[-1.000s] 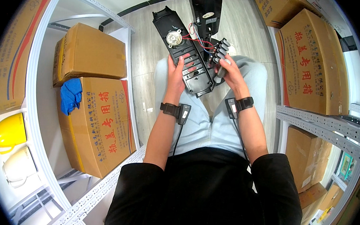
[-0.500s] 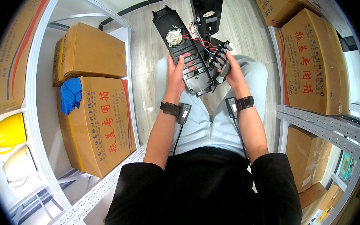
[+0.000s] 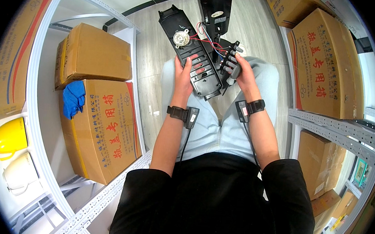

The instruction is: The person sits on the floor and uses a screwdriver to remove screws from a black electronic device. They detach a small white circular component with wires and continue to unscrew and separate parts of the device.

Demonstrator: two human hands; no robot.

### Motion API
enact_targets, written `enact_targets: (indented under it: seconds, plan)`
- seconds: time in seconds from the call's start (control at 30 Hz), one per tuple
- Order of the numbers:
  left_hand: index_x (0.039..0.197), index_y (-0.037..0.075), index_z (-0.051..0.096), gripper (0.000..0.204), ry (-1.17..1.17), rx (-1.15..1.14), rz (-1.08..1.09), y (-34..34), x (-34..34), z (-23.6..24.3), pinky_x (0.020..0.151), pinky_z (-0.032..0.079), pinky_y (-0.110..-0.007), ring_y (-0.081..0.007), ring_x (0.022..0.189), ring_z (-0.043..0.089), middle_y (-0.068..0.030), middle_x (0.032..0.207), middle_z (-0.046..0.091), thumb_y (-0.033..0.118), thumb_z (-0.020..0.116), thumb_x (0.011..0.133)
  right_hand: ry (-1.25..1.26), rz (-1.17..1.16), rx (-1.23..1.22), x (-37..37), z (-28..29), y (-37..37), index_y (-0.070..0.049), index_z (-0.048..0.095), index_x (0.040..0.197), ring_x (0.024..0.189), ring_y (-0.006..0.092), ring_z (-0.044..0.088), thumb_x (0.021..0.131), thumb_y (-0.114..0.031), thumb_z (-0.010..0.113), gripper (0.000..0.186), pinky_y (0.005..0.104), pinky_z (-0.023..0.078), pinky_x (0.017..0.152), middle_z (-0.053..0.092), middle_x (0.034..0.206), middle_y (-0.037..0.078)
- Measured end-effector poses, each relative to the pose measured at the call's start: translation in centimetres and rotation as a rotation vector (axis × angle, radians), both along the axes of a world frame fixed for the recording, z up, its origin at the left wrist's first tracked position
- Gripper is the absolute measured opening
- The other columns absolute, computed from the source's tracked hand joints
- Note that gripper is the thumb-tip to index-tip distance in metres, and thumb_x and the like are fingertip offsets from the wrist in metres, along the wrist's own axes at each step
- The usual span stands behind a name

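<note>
My left hand (image 3: 185,76) grips the left edge of a long black plastic housing (image 3: 206,79), held tilted over my legs, with slots and a clear round speaker-like part (image 3: 181,38) on it. My right hand (image 3: 245,73) closes on a black button board (image 3: 231,54) with several grey keys and a longer grey piece at its lower end, partly hidden by the fingers. Red, white and blue wires (image 3: 213,45) run between these parts. A tall black body (image 3: 212,2) with an oval label stands behind them, its lower part hidden.
Metal shelving with cardboard boxes (image 3: 96,128) flanks me on both sides. A blue cloth (image 3: 73,99) hangs over a left box. A yellow mug (image 3: 9,137) and a white mug (image 3: 20,173) are at the lower left. Pale plank flooring (image 3: 149,41) shows around my legs.
Over the last second the button board has turned slightly in my right hand, and those fingers have shifted upward along it. My left hand and the housing are nearly still.
</note>
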State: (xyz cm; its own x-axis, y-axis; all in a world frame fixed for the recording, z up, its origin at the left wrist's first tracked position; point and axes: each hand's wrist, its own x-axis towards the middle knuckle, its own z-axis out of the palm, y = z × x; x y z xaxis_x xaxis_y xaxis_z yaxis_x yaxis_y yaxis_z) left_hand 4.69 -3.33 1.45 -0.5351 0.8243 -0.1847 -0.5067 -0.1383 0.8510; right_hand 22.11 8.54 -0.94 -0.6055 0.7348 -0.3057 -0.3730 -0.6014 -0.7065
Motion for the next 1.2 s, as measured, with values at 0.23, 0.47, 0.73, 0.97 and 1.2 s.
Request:
enact_targets:
  seconds: [0.23, 0.47, 0.73, 0.97, 1.2]
  plan:
    - [0.138, 0.011, 0.030, 0.042, 0.007, -0.003, -0.003, 0.1, 0.0, 0.2, 0.076, 0.058, -0.038, -0.0231, 0.095, 0.062, -0.0136, 0.122, 0.056, 0.021, 0.047, 0.101, -0.035, 0.023, 0.055, -0.1, -0.3, 0.2, -0.004, 0.058, 0.120, 0.088, 0.0148, 0.064, 0.095, -0.035, 0.055, 0.040, 0.0281, 0.051, 0.071, 0.064, 0.100, 0.002]
    - [0.137, 0.011, 0.031, 0.041, 0.001, -0.005, -0.005, 0.0, -0.1, 0.0, 0.077, 0.057, -0.038, -0.0238, 0.096, 0.062, -0.0137, 0.122, 0.055, 0.021, 0.047, 0.101, 0.037, 0.026, -0.031, -0.1, -0.7, -0.1, -0.009, 0.058, 0.113, 0.084, 0.0114, 0.062, 0.096, -0.039, 0.054, 0.034, 0.0230, 0.044, 0.061, 0.063, 0.096, 0.002]
    - [0.138, 0.011, 0.030, 0.042, -0.016, -0.004, 0.001, 0.0, -0.2, -0.2, 0.077, 0.057, -0.038, -0.0247, 0.096, 0.062, -0.0139, 0.122, 0.055, 0.020, 0.048, 0.100, 0.117, 0.091, 0.049, -0.2, 0.3, -0.2, -0.008, 0.053, 0.122, 0.083, 0.0116, 0.062, 0.095, -0.025, 0.057, 0.033, 0.0237, 0.049, 0.061, 0.064, 0.103, 0.005]
    - [0.138, 0.011, 0.029, 0.043, -0.030, 0.003, 0.001, 0.1, -0.2, -0.3, 0.077, 0.057, -0.038, -0.0252, 0.096, 0.062, -0.0142, 0.122, 0.055, 0.020, 0.048, 0.101, 0.050, 0.116, 0.081, -0.1, 1.9, -0.8, -0.004, 0.052, 0.121, 0.081, 0.0107, 0.061, 0.089, -0.015, 0.063, 0.035, 0.0223, 0.048, 0.064, 0.065, 0.106, 0.008]
    - [0.138, 0.011, 0.029, 0.044, -0.005, 0.001, 0.001, 0.0, -0.2, -0.3, 0.077, 0.057, -0.039, -0.0249, 0.096, 0.062, -0.0142, 0.122, 0.055, 0.021, 0.049, 0.100, 0.013, 0.068, 0.068, -0.1, 1.5, -0.7, -0.004, 0.054, 0.120, 0.077, 0.0102, 0.060, 0.086, -0.017, 0.067, 0.039, 0.0221, 0.047, 0.064, 0.066, 0.101, 0.006]
